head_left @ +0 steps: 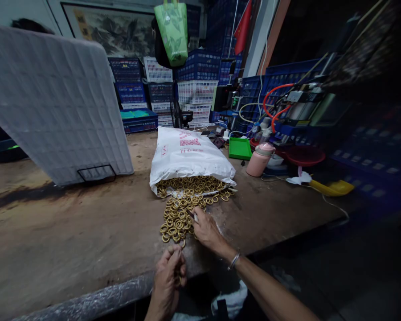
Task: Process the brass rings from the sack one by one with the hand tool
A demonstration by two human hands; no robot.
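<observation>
Many brass-coloured rings (178,219) spill from the open mouth of a white woven sack (194,154) with red print and lie in a loose heap on the table. My right hand (207,229) is closed at the heap's right side, gripping a slim dark tool (191,215) whose kind I cannot make out. Nearer to me, my left hand (167,276) has its fingers curled together around a brass ring (178,280), which is partly hidden by them. Another ring (183,243) shows right at its fingertips; whether it is pinched there is unclear.
A tall padded white panel (60,102) stands at left on a wire stand (96,173). To the right are a green tray (239,148), a pink bottle (259,159), a yellow scoop (332,187) and a machine with orange hoses (300,107). Stacked crates (198,91) fill the back.
</observation>
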